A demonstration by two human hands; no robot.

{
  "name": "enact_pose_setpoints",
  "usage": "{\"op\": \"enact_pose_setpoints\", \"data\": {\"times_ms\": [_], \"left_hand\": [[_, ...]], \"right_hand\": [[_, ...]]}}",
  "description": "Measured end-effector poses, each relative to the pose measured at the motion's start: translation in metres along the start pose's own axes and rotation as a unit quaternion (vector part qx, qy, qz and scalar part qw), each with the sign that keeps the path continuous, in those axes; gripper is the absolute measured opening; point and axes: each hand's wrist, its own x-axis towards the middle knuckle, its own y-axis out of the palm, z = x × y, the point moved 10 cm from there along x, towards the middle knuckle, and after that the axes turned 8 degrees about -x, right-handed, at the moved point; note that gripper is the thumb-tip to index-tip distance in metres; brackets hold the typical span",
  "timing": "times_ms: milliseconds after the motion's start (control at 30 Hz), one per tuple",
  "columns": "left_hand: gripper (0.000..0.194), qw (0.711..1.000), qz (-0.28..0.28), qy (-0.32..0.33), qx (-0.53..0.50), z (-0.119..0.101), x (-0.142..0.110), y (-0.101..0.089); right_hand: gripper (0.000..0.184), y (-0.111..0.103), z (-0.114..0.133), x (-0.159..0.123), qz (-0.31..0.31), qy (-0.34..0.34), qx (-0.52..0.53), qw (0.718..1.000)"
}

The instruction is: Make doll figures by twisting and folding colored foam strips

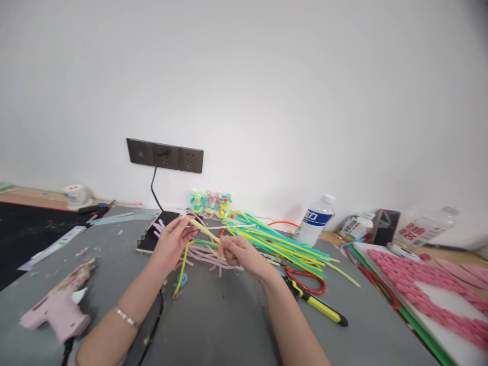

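My left hand pinches one end of a pale yellow pipe cleaner. My right hand grips its other end, with the fingers curled in, so the stretch between runs slanting down to the right. A bent yellow pipe cleaner hangs or lies below my left hand; I cannot tell whether it joins the held one. Behind and beyond my right hand spreads a bundle of yellow and teal pipe cleaners. Lilac pipe cleaners lie between and beneath my hands.
Red-handled scissors and a yellow-black tool handle lie right. A pink glue gun rests left, with a black cord nearby. A bottle and small colourful figures stand by the wall. Pink braided work lies far right.
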Motion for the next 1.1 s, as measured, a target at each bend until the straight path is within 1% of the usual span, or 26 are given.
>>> {"op": "enact_pose_setpoints", "data": {"times_ms": [133, 233, 300, 367, 400, 500, 567, 633, 733, 767, 833, 1000, 1067, 1100], "left_hand": [[0.026, 1.0, -0.011, -0.004, -0.006, 0.0, 0.0, -0.001], [0.024, 1.0, -0.013, -0.014, -0.004, 0.001, -0.002, 0.001], [0.022, 1.0, -0.018, -0.015, -0.006, 0.001, -0.002, 0.0], [0.021, 0.999, -0.03, -0.007, -0.009, -0.002, -0.001, -0.003], [0.02, 0.999, -0.036, 0.0, -0.011, -0.004, 0.0, -0.005], [0.018, 0.999, -0.044, 0.009, -0.004, -0.008, 0.003, -0.01], [0.02, 0.999, -0.042, -0.006, 0.004, -0.004, 0.003, -0.011], [0.024, 0.999, -0.031, -0.03, 0.014, 0.003, 0.003, -0.009], [0.032, 0.998, -0.015, -0.059, 0.035, 0.01, 0.001, -0.006], [0.035, 0.997, -0.014, -0.065, 0.043, 0.012, 0.0, -0.006], [0.04, 0.996, -0.017, -0.072, 0.052, 0.013, -0.001, -0.006], [0.046, 0.995, -0.02, -0.078, 0.056, 0.012, -0.001, -0.005], [0.046, 0.995, -0.022, -0.079, 0.06, 0.013, -0.001, -0.005], [0.046, 0.995, -0.024, -0.079, 0.062, 0.013, -0.001, -0.006]], "right_hand": [[0.056, -0.008, 0.008, -0.001, -0.034, -0.029, -0.085, 0.995], [0.055, -0.016, 0.015, -0.003, -0.056, -0.047, -0.143, 0.987], [0.051, -0.027, 0.016, -0.007, -0.074, -0.048, -0.184, 0.979], [0.045, -0.049, 0.014, -0.013, -0.123, -0.042, -0.232, 0.964], [0.042, -0.065, 0.012, -0.018, -0.16, -0.038, -0.257, 0.952], [0.028, -0.113, 0.001, -0.038, -0.275, -0.005, -0.321, 0.906], [0.022, -0.138, -0.01, -0.049, -0.32, 0.03, -0.351, 0.879], [0.023, -0.151, -0.023, -0.055, -0.335, 0.07, -0.373, 0.862], [0.031, -0.155, -0.037, -0.057, -0.325, 0.114, -0.393, 0.852], [0.031, -0.153, -0.039, -0.057, -0.319, 0.123, -0.397, 0.851], [0.027, -0.148, -0.039, -0.056, -0.304, 0.133, -0.401, 0.854], [0.015, -0.135, -0.039, -0.055, -0.249, 0.146, -0.384, 0.877], [0.002, -0.13, -0.041, -0.054, -0.223, 0.149, -0.373, 0.888], [0.01, -0.129, -0.041, -0.054, -0.214, 0.151, -0.369, 0.892]]}}
